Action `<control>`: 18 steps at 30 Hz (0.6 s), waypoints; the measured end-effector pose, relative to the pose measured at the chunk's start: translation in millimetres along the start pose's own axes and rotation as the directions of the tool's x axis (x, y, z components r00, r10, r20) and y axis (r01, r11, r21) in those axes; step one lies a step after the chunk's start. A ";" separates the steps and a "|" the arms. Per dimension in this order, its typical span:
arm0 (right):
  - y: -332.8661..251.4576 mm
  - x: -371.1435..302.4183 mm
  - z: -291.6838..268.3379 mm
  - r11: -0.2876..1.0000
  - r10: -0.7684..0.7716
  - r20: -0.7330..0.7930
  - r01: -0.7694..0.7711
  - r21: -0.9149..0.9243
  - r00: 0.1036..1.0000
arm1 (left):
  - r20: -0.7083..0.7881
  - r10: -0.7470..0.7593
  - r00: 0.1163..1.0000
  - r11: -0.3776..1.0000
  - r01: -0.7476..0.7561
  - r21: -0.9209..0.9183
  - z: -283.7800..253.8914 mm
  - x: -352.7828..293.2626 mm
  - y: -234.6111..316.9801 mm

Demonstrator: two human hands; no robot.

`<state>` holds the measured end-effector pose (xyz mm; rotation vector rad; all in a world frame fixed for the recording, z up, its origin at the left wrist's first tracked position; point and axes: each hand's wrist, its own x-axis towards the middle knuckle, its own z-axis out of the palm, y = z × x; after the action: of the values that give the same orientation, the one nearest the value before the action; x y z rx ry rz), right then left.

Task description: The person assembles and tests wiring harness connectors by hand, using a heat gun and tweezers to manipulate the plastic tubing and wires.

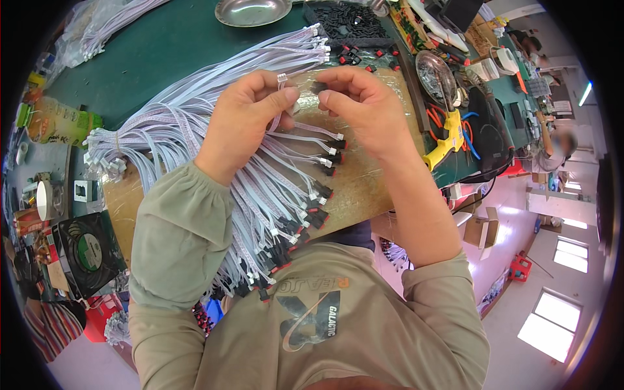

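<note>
My left hand [242,117] pinches a flat ribbon cable close to its end, with a small white plug [282,78] standing up past the thumb and forefinger. A short gap away, my right hand [370,107] grips a small black plastic connector housing [318,86] between thumb and fingertips. The plug and the housing are apart. Under my left hand and forearm fans a big bundle of white and grey ribbon cables [188,120]. Many of the near ends carry black and red connectors [318,218], while several far ends have bare white plugs [320,45].
Past my hands stand a tray of black housings [344,25] and a round metal dish [252,12]. Loose black-red connectors [350,56] lie nearby. On the right are a yellow-handled tool [448,143], orange-handled pliers [434,118] and another dish [435,77]. A black fan [84,253] sits left.
</note>
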<state>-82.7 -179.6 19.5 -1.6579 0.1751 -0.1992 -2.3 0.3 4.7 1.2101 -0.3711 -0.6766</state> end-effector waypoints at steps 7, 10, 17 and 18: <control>-8.4 2.6 4.0 0.956 -0.120 0.035 0.125 -0.264 0.992 | 0.010 0.027 1.000 0.999 -0.027 0.041 -2.6 2.8 -4.4; -8.7 1.6 7.6 0.925 -0.156 0.033 0.158 -0.346 0.987 | 0.013 0.013 1.000 0.999 -0.014 0.038 -2.1 2.2 -1.7; -9.5 0.0 10.8 0.878 -0.232 0.051 0.232 -0.420 0.971 | 0.037 -0.030 0.999 0.998 0.028 0.053 -4.7 2.1 -0.3; -10.3 0.2 10.8 0.880 -0.225 0.064 0.231 -0.414 0.972 | 0.033 -0.023 0.999 0.998 0.021 0.060 -4.6 2.0 -0.3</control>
<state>-80.1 -168.2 28.8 -2.1118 0.0073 -0.3476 1.9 2.3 2.8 1.2622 -0.4091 -0.7102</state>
